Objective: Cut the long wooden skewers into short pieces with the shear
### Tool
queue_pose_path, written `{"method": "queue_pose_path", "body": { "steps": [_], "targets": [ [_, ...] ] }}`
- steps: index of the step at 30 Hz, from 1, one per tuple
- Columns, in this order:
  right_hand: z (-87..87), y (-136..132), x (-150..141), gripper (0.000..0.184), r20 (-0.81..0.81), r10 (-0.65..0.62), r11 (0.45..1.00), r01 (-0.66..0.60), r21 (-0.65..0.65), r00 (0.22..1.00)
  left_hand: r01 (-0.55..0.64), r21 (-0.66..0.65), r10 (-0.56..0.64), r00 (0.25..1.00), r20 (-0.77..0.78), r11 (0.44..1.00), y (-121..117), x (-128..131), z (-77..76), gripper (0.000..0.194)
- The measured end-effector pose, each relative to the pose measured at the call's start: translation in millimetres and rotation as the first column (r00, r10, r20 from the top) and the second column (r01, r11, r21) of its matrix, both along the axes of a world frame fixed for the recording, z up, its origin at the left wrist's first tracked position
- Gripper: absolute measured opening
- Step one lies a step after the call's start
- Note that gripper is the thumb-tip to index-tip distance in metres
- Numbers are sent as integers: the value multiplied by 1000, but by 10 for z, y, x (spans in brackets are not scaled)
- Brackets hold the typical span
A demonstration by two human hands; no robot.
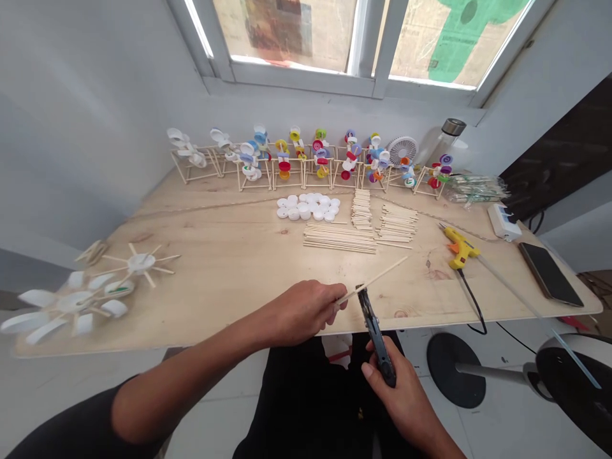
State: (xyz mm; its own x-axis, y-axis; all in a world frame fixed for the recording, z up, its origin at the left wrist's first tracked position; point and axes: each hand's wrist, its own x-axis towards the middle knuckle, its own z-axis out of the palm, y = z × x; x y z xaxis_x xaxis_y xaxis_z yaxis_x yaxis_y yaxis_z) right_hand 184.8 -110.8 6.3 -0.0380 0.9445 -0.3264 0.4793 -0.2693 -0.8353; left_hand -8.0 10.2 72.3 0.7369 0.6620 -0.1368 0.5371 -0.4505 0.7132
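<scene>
My left hand (306,310) pinches one end of a thin wooden stick (385,273) above the table's front edge. The stick slants up to the right. Dark-handled pliers (375,335) are gripped in my right hand (400,389), and their jaws meet the stick a little beyond my left fingers. Whether the jaws are fully closed on it is too small to tell. Past my hands lie a bundle of long sticks (339,238), a stack of short sticks (362,209), another pile of sticks (398,224) and several white bottle caps (308,207).
Small stick frames with coloured caps (320,162) line the wall. At left lie a spoked stick wheel (142,262) and a wheel with white cups (74,302). On the right are a yellow glue gun (461,248) with its cord, a phone (549,274) and a power adapter (503,222).
</scene>
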Motion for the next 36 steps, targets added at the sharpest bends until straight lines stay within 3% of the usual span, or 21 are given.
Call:
{"method": "queue_pose_path", "body": {
  "steps": [4,10,18,26,31,36],
  "targets": [
    [44,9,9,17,-28,20,1000,-20,-3,999,67,-23,-69,993,-91,997,36,84,63,14],
    [16,28,-1,16,-87,31,999,-33,-21,996,212,-196,-254,942,-221,957,169,160,160,15],
    [-48,30,9,16,-141,5,999,-11,-40,990,231,-449,-311,944,-111,863,305,173,25,15],
    [-124,10,15,16,-122,7,998,-14,-56,992,262,-652,-378,925,-40,712,449,179,-32,19],
    [-179,-4,10,17,-83,-1,998,-4,-64,997,274,-670,-426,902,-70,690,527,215,-27,20],
    [-233,-12,-4,22,-79,-25,998,20,-64,997,263,-640,-442,887,-134,722,568,270,-30,21]
  ]
}}
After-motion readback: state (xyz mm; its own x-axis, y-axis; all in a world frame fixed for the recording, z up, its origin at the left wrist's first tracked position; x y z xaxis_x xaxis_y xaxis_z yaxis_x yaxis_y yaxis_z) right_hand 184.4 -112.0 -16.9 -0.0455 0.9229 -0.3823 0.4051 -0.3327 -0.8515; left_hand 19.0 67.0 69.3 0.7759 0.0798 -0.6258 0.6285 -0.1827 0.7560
